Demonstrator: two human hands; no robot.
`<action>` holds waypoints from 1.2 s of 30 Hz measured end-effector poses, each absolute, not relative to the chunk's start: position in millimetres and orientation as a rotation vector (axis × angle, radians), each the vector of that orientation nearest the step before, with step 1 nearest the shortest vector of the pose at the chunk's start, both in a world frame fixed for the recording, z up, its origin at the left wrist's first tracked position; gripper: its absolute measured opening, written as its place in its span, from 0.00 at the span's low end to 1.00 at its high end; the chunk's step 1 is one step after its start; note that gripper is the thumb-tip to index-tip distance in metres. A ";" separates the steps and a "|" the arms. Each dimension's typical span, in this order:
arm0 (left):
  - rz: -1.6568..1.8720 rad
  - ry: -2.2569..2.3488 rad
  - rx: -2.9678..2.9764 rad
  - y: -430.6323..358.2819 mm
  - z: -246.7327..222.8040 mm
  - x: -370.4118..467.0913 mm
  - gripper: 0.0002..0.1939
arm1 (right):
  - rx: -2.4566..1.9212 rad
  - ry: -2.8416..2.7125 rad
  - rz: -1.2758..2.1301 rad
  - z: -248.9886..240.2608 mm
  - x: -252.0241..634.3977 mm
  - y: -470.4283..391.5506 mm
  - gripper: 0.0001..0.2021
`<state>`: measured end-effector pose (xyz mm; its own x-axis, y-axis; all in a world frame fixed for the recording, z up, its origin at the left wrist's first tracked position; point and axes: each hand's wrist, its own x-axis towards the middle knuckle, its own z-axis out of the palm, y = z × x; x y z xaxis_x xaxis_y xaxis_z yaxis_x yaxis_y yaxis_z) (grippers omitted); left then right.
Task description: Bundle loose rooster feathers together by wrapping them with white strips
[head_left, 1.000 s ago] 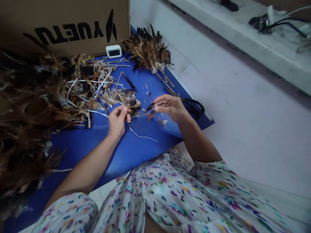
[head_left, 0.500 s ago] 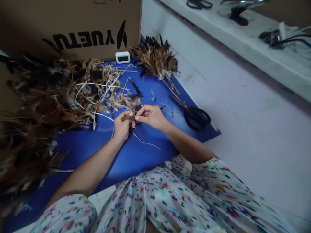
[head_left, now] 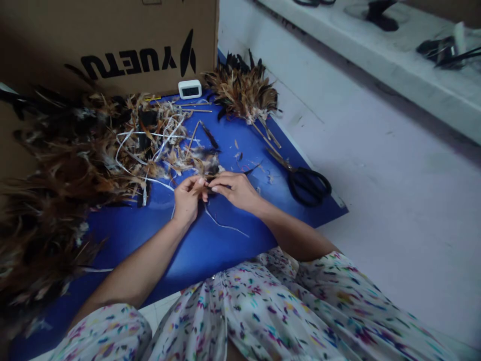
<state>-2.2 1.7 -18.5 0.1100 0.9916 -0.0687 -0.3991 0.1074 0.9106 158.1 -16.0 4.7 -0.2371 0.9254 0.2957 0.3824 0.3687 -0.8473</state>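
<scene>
Two bare hands, fingertips meeting above a blue tabletop (head_left: 225, 250): left hand (head_left: 188, 198), thumb and fingers pinched on a thin brown piece (head_left: 208, 179), mostly hidden by the fingers; right hand (head_left: 238, 190), fingers bent and tips against the same piece, though whether they are closed on it cannot be told. One thin white string (head_left: 225, 226), hanging from beneath the meeting fingertips and trailing over the tabletop on the near side of the right hand. One large heap of brown and black feathers (head_left: 93, 145), to the left of the left hand and beyond it, its edge close to the fingertips. One length of white ribbon (head_left: 160, 181), looped over that heap and running towards the left hand. One dark feather (head_left: 209, 135), lying beyond both hands. One pair of black-handled scissors (head_left: 308, 185), to the right of the right hand, blades pointing away from the wearer. One feather bundle (head_left: 244, 93), well beyond the right hand, its thin stems pointing back towards the scissors. One white digital clock (head_left: 190, 89), far beyond the left hand; thin sticks (head_left: 195, 105) just on its near side. One printed cardboard box (head_left: 143, 30), standing behind clock and heap. One pale ledge (head_left: 361, 55), far beyond the right hand, bearing dark objects and cables.
</scene>
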 end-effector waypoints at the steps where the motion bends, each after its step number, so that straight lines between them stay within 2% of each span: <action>1: 1.242 0.885 0.877 1.7 -17.8 -2.2 0.17 | -1.152 -1.735 0.887 2.5 159.7 -14.6 0.05; 4: 1.239 0.898 0.886 1.7 -16.1 -2.4 0.18 | -1.140 -1.483 1.071 -1.1 162.4 -10.8 0.07; 8: 1.221 0.889 0.914 2.1 -14.8 -3.1 0.19 | -1.104 -1.251 1.074 1.5 162.8 -7.1 0.10; 13: 1.205 0.891 0.944 1.1 -14.7 -4.0 0.18 | -1.015 -0.948 1.304 1.7 159.8 -5.1 0.15; 23: 1.177 0.902 1.162 -2.8 -18.8 -6.5 0.14 | -0.967 -0.918 1.456 5.5 153.7 -11.3 0.15; 36: 1.175 0.990 1.357 -5.5 -20.0 -9.3 0.12 | -0.985 -0.956 1.385 8.9 146.0 -14.9 0.17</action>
